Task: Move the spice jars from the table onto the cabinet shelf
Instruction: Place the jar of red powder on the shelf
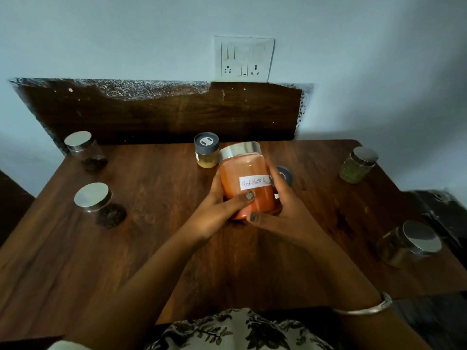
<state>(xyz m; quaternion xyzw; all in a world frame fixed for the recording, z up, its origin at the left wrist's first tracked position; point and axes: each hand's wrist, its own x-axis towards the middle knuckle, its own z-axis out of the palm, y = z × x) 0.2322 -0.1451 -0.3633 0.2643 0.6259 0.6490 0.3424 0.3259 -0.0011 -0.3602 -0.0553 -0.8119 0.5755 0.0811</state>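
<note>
A red chilli powder jar point(246, 173) with a steel lid and a white handwritten label is near the table's middle, gripped from both sides. My left hand point(218, 210) wraps its left side, thumb across the front. My right hand point(283, 210) cups its right side and base. Behind it stands a small jar of yellow powder point(206, 154) with a grey lid. Another grey lid point(285, 174) shows behind my right fingers. Two dark-spice jars point(86, 151) point(99, 204) stand at the left. A green-spice jar point(358, 164) and a steel-lidded jar point(409, 245) stand at the right.
The wooden table point(164, 248) backs onto a dark wooden panel point(164, 114) against a pale wall with a switch and socket plate point(243, 59). A dark object point(439, 210) lies off the table's right edge. No cabinet shelf is in view.
</note>
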